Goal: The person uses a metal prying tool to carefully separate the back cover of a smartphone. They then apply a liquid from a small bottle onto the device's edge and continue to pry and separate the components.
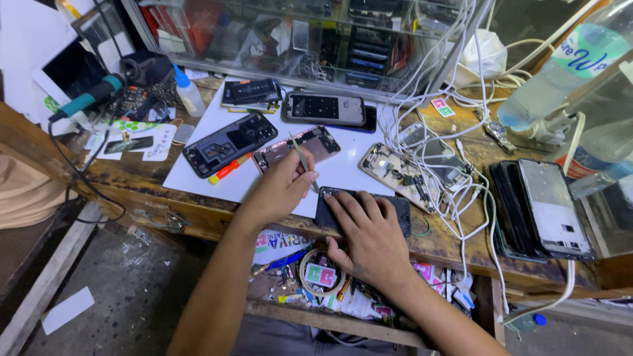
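Cluttered wooden workbench (461, 247) w/ opened phones, white mat (198, 168).

Left hand (280, 188) pinched (right hand (369, 237) flat)

We have only one view, from a camera worn on the head. It looks steeply down and forward over a wooden workbench (461, 247), from close distance, about arm's length. Both forearms enter from the bottom edge, and the left hand (280, 188) and right hand (369, 234) meet near the centre of the frame. The view is wide: at the lower left we see the floor (125, 290), along the top a glass cabinet (277, 39) behind the bench. The horizon is slightly tilted.
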